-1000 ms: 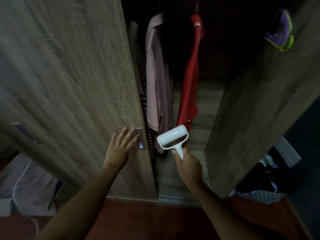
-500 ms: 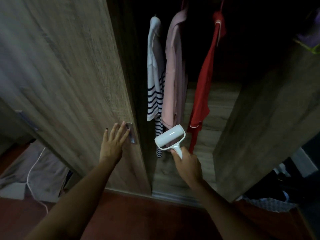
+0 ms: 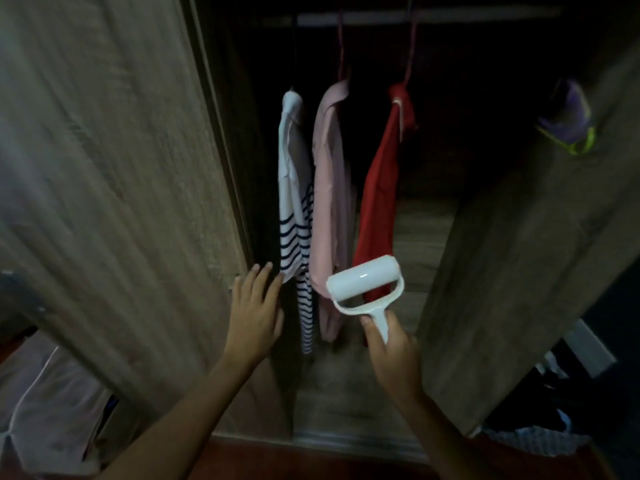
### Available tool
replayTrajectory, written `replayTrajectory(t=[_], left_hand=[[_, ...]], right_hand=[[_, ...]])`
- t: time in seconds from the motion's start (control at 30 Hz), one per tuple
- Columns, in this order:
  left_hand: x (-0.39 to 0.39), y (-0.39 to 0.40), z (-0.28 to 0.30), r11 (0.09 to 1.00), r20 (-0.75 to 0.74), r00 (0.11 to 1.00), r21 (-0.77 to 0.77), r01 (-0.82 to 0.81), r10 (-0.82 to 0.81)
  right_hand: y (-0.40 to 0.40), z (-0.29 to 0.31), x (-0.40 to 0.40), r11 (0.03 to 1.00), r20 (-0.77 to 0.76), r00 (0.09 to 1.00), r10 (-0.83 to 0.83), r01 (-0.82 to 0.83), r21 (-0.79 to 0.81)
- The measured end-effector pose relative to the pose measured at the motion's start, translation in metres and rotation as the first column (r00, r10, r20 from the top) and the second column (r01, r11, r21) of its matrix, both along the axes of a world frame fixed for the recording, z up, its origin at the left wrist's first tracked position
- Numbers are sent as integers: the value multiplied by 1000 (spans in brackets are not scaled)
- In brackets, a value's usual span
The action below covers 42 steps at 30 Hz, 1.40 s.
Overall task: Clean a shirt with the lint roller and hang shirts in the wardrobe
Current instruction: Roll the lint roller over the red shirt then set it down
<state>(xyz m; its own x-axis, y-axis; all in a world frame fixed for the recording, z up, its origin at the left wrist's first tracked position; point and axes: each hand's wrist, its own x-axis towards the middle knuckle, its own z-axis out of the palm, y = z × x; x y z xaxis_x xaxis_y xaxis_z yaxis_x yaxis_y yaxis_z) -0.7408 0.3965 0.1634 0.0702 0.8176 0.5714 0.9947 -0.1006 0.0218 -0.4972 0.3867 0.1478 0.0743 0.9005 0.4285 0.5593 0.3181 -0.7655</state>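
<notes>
My right grip [image 3: 391,351] pinches the roller [image 3: 363,284] at lower centre, left grip [image 3: 254,313] spread on the door [image 3: 114,188]; swinging it could snag the striped shirt [image 3: 294,209].

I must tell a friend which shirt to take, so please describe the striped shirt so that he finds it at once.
Look into the open wardrobe, where three garments hang from the rail. The striped shirt is the leftmost, beside the left door and next to the pink shirt. It alone is white with dark horizontal stripes; the others, pink and red, are plain.
</notes>
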Motion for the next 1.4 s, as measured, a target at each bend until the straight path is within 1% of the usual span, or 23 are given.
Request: replayTrajectory(t=[0.03, 0.1, 0.2, 0.3, 0.4, 0.5, 0.6, 0.63, 0.7, 0.77, 0.8, 0.83, 0.87, 0.93, 1.0, 1.13, 1.27, 1.33, 1.4], left_hand=[[14, 9, 14, 995, 58, 995, 70, 75, -79], [45, 29, 42, 972, 159, 968, 165, 167, -193], [92, 60, 78, 948, 266, 920, 210, 237, -289], [131, 89, 97, 937, 355, 877, 249, 245, -323], [160, 111, 100, 951, 508, 816, 270, 152, -274], [175, 124, 89, 973, 674, 727, 228, -35, -132], [175, 135, 74, 960, 727, 686, 183, -211, 12], [170, 137, 70, 954, 735, 676, 168, -247, 45], [155, 130, 68, 949, 719, 690, 156, -272, 80], [145, 118, 73, 962, 713, 699, 154, -225, 49], [157, 105, 64, 925, 712, 691, 170, -341, 124], [169, 89, 60, 885, 724, 665, 172, -434, 185], [165, 80, 66, 879, 708, 684, 197, -434, 179], [159, 65, 69, 874, 633, 746, 221, -432, 208], [158, 65, 82, 884, 591, 770, 194, -425, 240], [147, 50, 101, 903, 506, 833, 214, -373, 224], [142, 29, 120, 887, 491, 820, 181, -425, 293], [143, 24, 125, 887, 469, 829, 177, -427, 305], [143, 22, 129, 888, 458, 834, 175, -425, 309]], right_hand=[[4, 7, 8, 1000, -67, 998, 6, -7, -13], [16, 23, 26, 998, -190, 982, 21, -32, -51], [44, 35, 54, 996, -264, 964, 13, -37, -87], [77, 35, 81, 990, -325, 945, -38, -9, -142], [105, 34, 104, 987, -331, 942, -51, -3, -160], [126, 31, 120, 988, -312, 950, -33, -16, -154], [150, 29, 135, 987, -271, 962, -3, -41, -158], [150, 33, 133, 983, -282, 959, 2, -54, -177], [148, 35, 120, 984, -309, 951, 14, -69, -167], [150, 43, 111, 983, -350, 936, 23, -85, -161], [162, 44, 119, 958, -329, 930, 162, -228, -174], [170, 45, 123, 916, -279, 916, 289, -350, -197], [171, 48, 117, 917, -283, 916, 286, -347, -196], [173, 58, 104, 923, -339, 898, 281, -349, -159], [180, 71, 100, 934, -337, 898, 283, -338, -116], [193, 110, 81, 915, -348, 858, 377, -404, -5], [193, 139, 52, 883, -370, 810, 455, -465, 68], [191, 141, 40, 871, -399, 785, 473, -485, 78], [189, 131, 31, 863, -407, 779, 477, -503, 49]])
